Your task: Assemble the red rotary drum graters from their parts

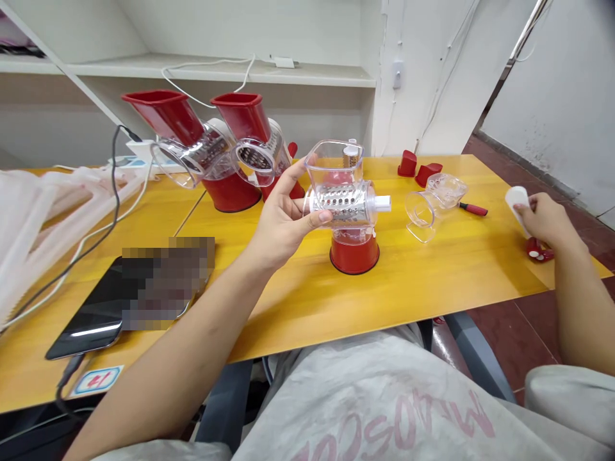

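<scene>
My left hand (293, 208) grips the clear body of a rotary grater (343, 205) that stands upright on its red base (354, 253). A perforated metal drum sits inside it, and a white shaft (382, 203) sticks out to the right. At the table's right edge my right hand (542, 221) pinches a flat white plastic piece (519, 202). Just below that hand lies a red and white part (539, 251), perhaps a crank handle, partly hidden by the hand. A loose clear grater housing (435, 198) lies between the two hands.
Two assembled red graters (192, 147) (259, 150) stand at the back left. Two red pushers (407, 164) (427, 173) and a red-handled tool (474, 209) are on the right. A black phone (96, 314), cables and pale plastic bags (57, 218) cover the left side.
</scene>
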`<move>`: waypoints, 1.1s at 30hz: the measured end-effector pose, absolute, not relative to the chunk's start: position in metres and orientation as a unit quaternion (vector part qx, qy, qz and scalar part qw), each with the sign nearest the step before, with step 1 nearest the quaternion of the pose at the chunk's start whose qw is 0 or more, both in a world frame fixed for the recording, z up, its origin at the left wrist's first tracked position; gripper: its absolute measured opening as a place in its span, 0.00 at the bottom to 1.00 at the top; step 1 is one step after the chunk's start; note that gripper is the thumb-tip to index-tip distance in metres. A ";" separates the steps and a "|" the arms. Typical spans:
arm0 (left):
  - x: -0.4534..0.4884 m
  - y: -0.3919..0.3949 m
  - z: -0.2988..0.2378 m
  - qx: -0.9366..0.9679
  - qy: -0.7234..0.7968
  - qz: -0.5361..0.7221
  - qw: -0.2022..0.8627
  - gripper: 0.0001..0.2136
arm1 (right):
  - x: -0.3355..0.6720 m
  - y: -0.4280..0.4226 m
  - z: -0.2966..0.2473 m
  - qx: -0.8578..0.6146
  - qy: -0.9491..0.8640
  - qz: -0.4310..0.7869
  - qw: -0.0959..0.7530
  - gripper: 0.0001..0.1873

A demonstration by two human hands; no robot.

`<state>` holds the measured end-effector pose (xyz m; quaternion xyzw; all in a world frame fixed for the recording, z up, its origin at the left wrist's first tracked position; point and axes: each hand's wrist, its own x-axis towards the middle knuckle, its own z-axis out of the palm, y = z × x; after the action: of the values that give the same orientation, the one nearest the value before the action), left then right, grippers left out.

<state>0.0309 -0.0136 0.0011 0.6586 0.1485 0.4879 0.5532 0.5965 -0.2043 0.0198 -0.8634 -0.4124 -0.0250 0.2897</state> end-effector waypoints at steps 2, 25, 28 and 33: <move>0.031 -0.013 0.001 0.653 0.150 0.490 0.558 0.56 | 0.568 -0.214 0.029 -0.822 -0.429 0.017 0.375 0.15; 0.004 0.014 -0.007 0.656 0.116 0.435 0.605 0.62 | 0.349 -0.146 0.042 -0.194 -0.746 0.539 0.340 0.12; 0.004 0.010 -0.002 0.637 0.098 0.425 0.636 0.60 | 0.357 -0.141 0.063 -0.221 -0.786 0.504 0.280 0.12; 0.003 0.007 0.003 0.625 0.079 0.410 0.660 0.58 | 0.366 -0.133 0.109 -0.272 -0.860 0.399 0.162 0.14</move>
<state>0.0031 0.0072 0.0028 0.6250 0.0787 0.4095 0.6599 0.3658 -0.1335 0.1094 -0.2724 -0.8602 0.3995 0.1621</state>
